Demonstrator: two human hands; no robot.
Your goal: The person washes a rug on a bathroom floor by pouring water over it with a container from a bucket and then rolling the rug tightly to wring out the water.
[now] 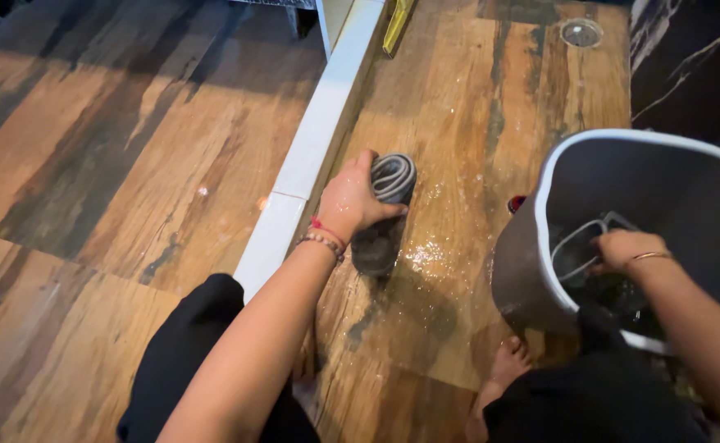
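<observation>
Item 1: left hand, fingers wrapped tight round a grey cloth roll. Roll stands nearly upright on wet wood-look floor, its coiled top end showing just right of the thumb and above the knuckles; lower part runs down under the palm to the floor. Water sheen and droplets spread right of roll.

Item 2: right hand, reaching inside grey bucket w/ white rim, fingers closed on a light wire-like handle at the inner wall. Bucket sits well right of the roll, wet patch between.

Item 3: white raised sill, running diagonally, just left of left hand.

Item 4: round floor drain, top, far from both hands.

Item 5: bare foot, beside bucket base.

Item 6: beaded bracelet and red thread on left wrist.
</observation>
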